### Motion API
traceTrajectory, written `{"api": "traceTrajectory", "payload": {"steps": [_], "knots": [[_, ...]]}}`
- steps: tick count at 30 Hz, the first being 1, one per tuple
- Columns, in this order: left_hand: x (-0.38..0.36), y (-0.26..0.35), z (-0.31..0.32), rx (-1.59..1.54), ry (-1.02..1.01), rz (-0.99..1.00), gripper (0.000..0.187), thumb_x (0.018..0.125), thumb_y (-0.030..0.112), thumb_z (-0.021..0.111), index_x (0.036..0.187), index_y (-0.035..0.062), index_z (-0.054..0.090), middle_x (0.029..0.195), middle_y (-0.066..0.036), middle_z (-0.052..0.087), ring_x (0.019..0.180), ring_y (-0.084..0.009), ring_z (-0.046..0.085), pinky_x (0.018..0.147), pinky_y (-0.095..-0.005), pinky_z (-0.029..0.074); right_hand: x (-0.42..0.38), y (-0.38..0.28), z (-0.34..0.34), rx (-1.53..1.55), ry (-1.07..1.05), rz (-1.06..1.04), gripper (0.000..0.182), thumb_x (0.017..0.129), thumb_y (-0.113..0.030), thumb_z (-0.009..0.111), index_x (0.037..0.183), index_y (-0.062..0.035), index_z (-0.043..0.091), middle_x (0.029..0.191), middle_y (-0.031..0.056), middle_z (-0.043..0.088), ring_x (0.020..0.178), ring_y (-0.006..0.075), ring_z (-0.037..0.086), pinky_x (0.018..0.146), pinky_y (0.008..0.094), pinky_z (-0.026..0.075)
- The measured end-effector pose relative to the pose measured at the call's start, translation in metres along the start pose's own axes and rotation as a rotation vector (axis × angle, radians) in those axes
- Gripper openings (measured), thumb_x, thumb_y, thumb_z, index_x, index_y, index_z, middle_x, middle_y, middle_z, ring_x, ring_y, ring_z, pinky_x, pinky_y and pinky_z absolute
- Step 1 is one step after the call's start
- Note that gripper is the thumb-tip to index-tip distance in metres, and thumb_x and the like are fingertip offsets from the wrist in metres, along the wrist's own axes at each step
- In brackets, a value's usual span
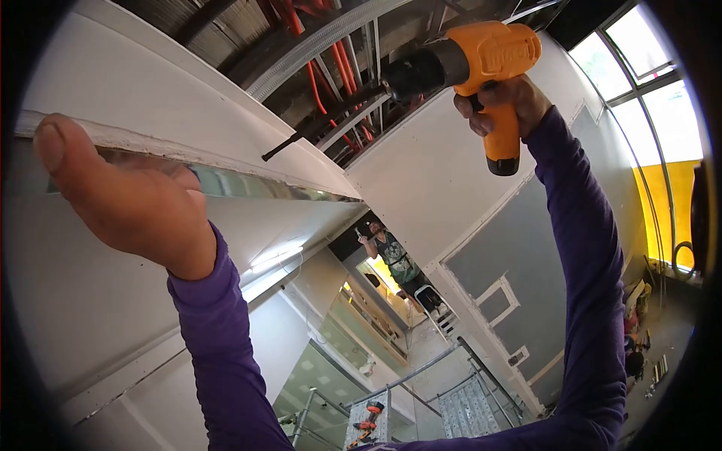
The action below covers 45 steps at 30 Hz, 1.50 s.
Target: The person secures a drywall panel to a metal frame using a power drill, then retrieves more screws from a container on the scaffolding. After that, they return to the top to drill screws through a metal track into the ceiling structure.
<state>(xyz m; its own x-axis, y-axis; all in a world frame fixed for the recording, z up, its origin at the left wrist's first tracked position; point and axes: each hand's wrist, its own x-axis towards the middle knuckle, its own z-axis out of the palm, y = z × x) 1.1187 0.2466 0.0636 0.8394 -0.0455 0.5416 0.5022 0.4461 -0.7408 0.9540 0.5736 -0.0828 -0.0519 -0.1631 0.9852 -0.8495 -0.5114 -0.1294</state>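
My right hand (514, 104) is wrapped around the grip of an orange cordless drill (496, 51), raised at the upper right. From its black chuck, a long dark bit (323, 124) slants down and left, its tip in front of the white ceiling board. On the left, my left hand (143, 207) is raised against the rough lower edge (83, 134) of a white board, its thumb stretched up and apart. The other fingers are foreshortened and mostly hidden behind the palm. A shiny metal strip (248, 186) runs along below that edge.
Overhead, an opening shows a curved metal track (301, 56) and red conduits (346, 64). Below stand scaffold rails (421, 372) and a platform holding another orange tool (368, 422). Farther off, a person (395, 255) is beside a stepladder (440, 312). Windows (639, 68) are at right.
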Motion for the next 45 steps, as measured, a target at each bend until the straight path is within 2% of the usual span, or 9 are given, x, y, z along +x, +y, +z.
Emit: {"api": "traceTrajectory", "payload": {"steps": [2,7,19,27,33,41,43,44,45], "knots": [[0.000,-0.005,-0.002,0.031,-0.012,0.017,0.039,0.090,0.034,0.062,0.117,0.0054,0.059,0.110,-0.006,0.060,0.085,-0.0139,0.061,0.074,-0.0257,0.052,0.000,0.006,-0.007,0.021,-0.022,0.014,0.039,0.077,-0.019,0.073,0.110,-0.0079,0.057,0.084,0.0078,0.064,0.054,0.0134,0.061,0.055,0.0314,0.053],[-0.003,0.035,0.019,-0.251,0.069,-0.252,0.055,0.084,0.046,0.065,0.116,0.0016,0.057,0.110,-0.010,0.058,0.093,-0.0179,0.059,0.084,-0.0294,0.050,0.002,0.006,-0.008,-0.040,-0.025,-0.033,0.038,0.079,-0.022,0.073,0.110,-0.0069,0.057,0.081,0.0070,0.062,0.053,0.0129,0.060,0.054,0.0305,0.053],[0.001,0.024,0.015,-0.265,0.029,-0.176,0.051,0.088,0.039,0.061,0.120,0.0004,0.052,0.114,-0.013,0.057,0.099,-0.0219,0.059,0.091,-0.0318,0.048,-0.002,0.010,-0.003,-0.099,0.000,-0.066,0.041,0.077,-0.020,0.073,0.112,-0.0071,0.056,0.081,0.0066,0.062,0.055,0.0131,0.060,0.055,0.0314,0.053],[0.004,0.015,0.015,-0.117,-0.062,-0.025,0.046,0.094,0.030,0.053,0.129,0.0004,0.045,0.120,-0.017,0.056,0.103,-0.0282,0.061,0.092,-0.0359,0.050,-0.002,0.014,-0.005,-0.187,-0.013,-0.148,0.044,0.074,-0.022,0.073,0.112,-0.0069,0.057,0.085,0.0091,0.063,0.054,0.0153,0.059,0.054,0.0321,0.053],[0.027,-0.014,0.009,0.292,-0.185,0.402,0.049,0.098,0.030,0.048,0.134,-0.0018,0.038,0.117,-0.021,0.056,0.097,-0.0301,0.064,0.085,-0.0334,0.055,-0.038,0.023,-0.011,-0.196,0.184,-0.105,0.046,0.077,-0.022,0.072,0.117,-0.0050,0.055,0.101,0.0119,0.062,0.062,0.0159,0.061,0.060,0.0314,0.052],[-0.035,-0.084,-0.042,-0.126,-0.128,-0.025,0.045,0.097,0.030,0.046,0.127,-0.0040,0.044,0.118,-0.020,0.055,0.103,-0.0299,0.061,0.088,-0.0373,0.052,-0.222,0.080,0.077,-0.393,0.799,0.205,0.045,0.079,-0.015,0.070,0.119,-0.0010,0.054,0.097,0.0127,0.065,0.067,0.0158,0.060,0.062,0.0311,0.053],[-0.066,-0.102,-0.067,-0.291,-0.061,-0.155,0.045,0.097,0.030,0.045,0.126,-0.0045,0.045,0.119,-0.020,0.055,0.104,-0.0299,0.060,0.088,-0.0383,0.052,-0.288,0.108,0.110,-0.367,0.865,0.358,0.043,0.078,-0.011,0.071,0.117,-0.0016,0.055,0.096,0.0134,0.065,0.066,0.0171,0.061,0.062,0.0307,0.054],[-0.087,-0.110,-0.083,-0.390,-0.021,-0.217,0.044,0.097,0.030,0.045,0.125,-0.0048,0.046,0.119,-0.020,0.055,0.105,-0.0299,0.060,0.089,-0.0388,0.052,-0.355,0.134,0.100,-0.175,0.816,0.431,0.044,0.076,-0.007,0.072,0.117,-0.0026,0.055,0.094,0.0143,0.065,0.064,0.0179,0.061,0.061,0.0302,0.054],[-0.112,-0.118,-0.102,-0.494,0.029,-0.289,0.044,0.097,0.030,0.045,0.124,-0.0051,0.047,0.119,-0.020,0.055,0.105,-0.0298,0.059,0.089,-0.0393,0.051,-0.366,0.138,0.141,-0.269,0.930,0.555,0.046,0.075,-0.006,0.072,0.117,-0.0025,0.053,0.093,0.0140,0.065,0.063,0.0180,0.061,0.061,0.0310,0.054]]}}
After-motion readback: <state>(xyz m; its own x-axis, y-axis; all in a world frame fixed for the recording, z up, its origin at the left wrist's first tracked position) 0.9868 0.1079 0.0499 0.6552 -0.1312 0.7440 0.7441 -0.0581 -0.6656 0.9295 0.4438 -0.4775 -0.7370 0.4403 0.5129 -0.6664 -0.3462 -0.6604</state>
